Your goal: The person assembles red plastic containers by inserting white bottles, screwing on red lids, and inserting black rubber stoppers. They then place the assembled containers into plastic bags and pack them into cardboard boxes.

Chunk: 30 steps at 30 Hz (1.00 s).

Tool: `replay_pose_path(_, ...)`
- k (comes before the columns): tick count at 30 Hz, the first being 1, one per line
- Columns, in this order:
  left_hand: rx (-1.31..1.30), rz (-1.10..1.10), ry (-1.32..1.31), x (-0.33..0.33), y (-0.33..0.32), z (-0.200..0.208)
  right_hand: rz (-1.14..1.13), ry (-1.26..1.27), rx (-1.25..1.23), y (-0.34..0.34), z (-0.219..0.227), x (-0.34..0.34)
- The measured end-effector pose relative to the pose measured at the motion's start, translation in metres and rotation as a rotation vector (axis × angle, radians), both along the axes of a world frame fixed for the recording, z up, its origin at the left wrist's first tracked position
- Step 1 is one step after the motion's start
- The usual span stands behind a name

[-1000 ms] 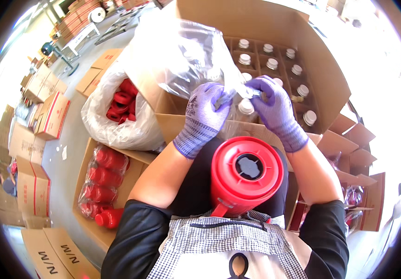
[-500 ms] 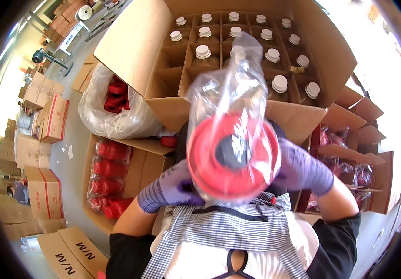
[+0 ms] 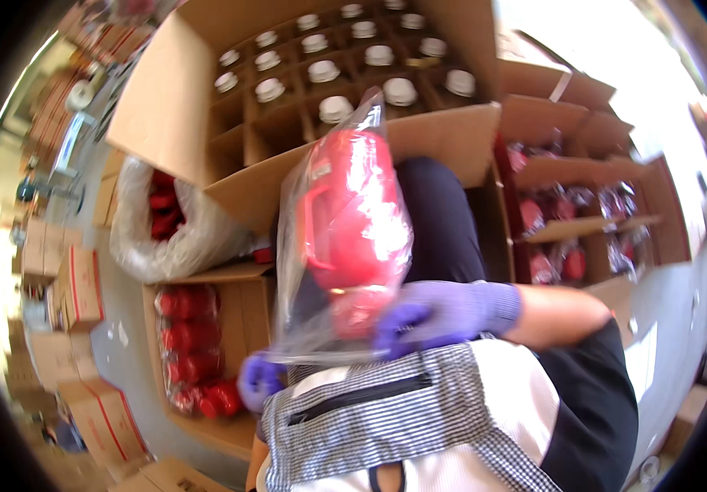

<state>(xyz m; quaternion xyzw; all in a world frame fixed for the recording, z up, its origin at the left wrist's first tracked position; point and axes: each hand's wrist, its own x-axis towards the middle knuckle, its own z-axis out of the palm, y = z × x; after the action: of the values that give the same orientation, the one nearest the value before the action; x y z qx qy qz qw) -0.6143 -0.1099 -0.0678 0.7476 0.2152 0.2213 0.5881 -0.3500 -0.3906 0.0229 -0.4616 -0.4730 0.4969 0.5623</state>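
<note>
A red handled jug (image 3: 357, 205) lies slantwise in front of me inside a clear plastic bag (image 3: 288, 328). Its loop handle faces left, and a narrower red end points toward my apron. My right hand (image 3: 447, 316), in a purple knit glove, has its fingers curled around that near end through the plastic. Beyond the bag's near left corner is my left hand (image 3: 261, 381), gloved alike, with its fingers bent and blurred; whether it touches the bag I cannot tell. Beside it, an open carton (image 3: 247, 328) holds several plastic-wrapped red parts (image 3: 189, 336).
Ahead stands a big open carton (image 3: 243, 193) with cardboard dividers and several white-capped bottles (image 3: 324, 71); some near-left compartments hold no bottle. Left of it sits a plastic sack (image 3: 136, 246) of red parts. Another divided carton (image 3: 583, 221) with bagged red items stands right.
The bagged jug has turned from showing its round base to showing its side and handle. My left hand has moved off it, down and left. My view has shifted right.
</note>
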Motion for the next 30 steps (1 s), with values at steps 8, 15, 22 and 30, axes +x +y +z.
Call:
replay_pose_path(8, 0.016, 0.258, 0.021, 0.054, -0.005, 0.030, 0.006, -0.260, 0.617, 0.137, 0.071, -0.072)
replay_pose_path(15, 0.189, 0.125, -0.047, 0.130, -0.025, 0.077, -0.989, -0.963, 0.575, -0.039, 0.069, 0.109)
replay_pose_path(22, 0.546, -0.285, -0.360, 0.284, -0.106, 0.167, -1.232, -1.727, -0.712, -0.269, -0.076, 0.338)
replay_pose_path(30, 0.968, -0.618, -0.776, 0.467, -0.295, 0.212, -1.085, -1.303, -0.602, -0.275, -0.077, 0.259)
